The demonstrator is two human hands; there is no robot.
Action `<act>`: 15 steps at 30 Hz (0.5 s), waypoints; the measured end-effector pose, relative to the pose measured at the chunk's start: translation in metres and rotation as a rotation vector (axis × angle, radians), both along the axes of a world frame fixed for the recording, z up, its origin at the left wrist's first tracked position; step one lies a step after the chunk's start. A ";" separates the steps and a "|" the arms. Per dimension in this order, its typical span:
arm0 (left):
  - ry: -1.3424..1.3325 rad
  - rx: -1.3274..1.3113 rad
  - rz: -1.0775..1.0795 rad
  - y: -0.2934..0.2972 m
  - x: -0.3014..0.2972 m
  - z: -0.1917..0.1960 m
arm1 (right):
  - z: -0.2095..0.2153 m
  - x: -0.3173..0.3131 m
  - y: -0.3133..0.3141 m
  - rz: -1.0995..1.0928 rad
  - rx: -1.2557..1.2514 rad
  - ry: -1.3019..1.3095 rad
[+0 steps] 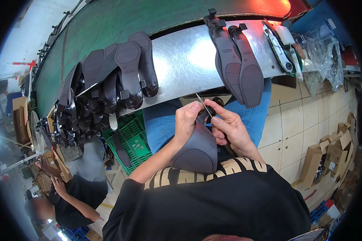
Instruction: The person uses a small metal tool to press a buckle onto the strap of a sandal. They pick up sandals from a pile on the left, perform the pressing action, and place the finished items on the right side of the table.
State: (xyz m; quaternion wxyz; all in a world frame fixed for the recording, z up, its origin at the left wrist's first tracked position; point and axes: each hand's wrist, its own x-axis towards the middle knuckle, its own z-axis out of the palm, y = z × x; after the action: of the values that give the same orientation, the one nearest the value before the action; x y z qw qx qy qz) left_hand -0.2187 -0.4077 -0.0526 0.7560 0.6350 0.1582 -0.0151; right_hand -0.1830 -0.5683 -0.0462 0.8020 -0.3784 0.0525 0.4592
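Over my lap, my left hand (186, 121) is closed around the narrow heel end of a dark brown shoe sole (198, 149). The broad forefoot of that sole points toward my chest, underside up. In the fingers of my right hand (231, 127) is a thin metal blade-like tool (203, 103), slanting across the sole's heel end; its exact kind I cannot make out. The left thumb and fingers sit close beside the tool. Part of the heel is hidden behind my hands.
Ahead is a metal work surface (181, 60) with a pair of heeled soles (240, 66) and a utility knife (278, 48). Many soles are piled (126, 60) at left along a green conveyor belt (108, 24). A green crate (134, 140) stands below; a co-worker (74, 193) sits at left.
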 end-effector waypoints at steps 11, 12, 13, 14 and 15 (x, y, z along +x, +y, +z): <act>-0.003 -0.041 -0.021 -0.005 -0.011 -0.013 | -0.004 -0.009 -0.007 -0.033 0.090 0.162; 0.007 -0.047 -0.023 -0.005 -0.012 -0.013 | -0.004 -0.010 -0.007 -0.037 0.099 0.176; 0.030 -0.053 -0.019 -0.005 -0.012 -0.013 | -0.002 -0.010 -0.007 -0.041 0.106 0.190; 0.052 -0.058 -0.015 -0.005 -0.012 -0.012 | 0.001 -0.009 -0.005 -0.049 0.042 0.181; 0.075 -0.064 -0.011 -0.005 -0.011 -0.011 | 0.005 -0.008 -0.001 -0.057 -0.021 0.172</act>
State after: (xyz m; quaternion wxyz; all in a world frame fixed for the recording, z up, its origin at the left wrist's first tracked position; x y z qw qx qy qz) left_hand -0.2298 -0.4132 -0.0636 0.7694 0.6104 0.1823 -0.0478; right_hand -0.1907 -0.5692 -0.0413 0.8033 -0.3443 0.1370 0.4663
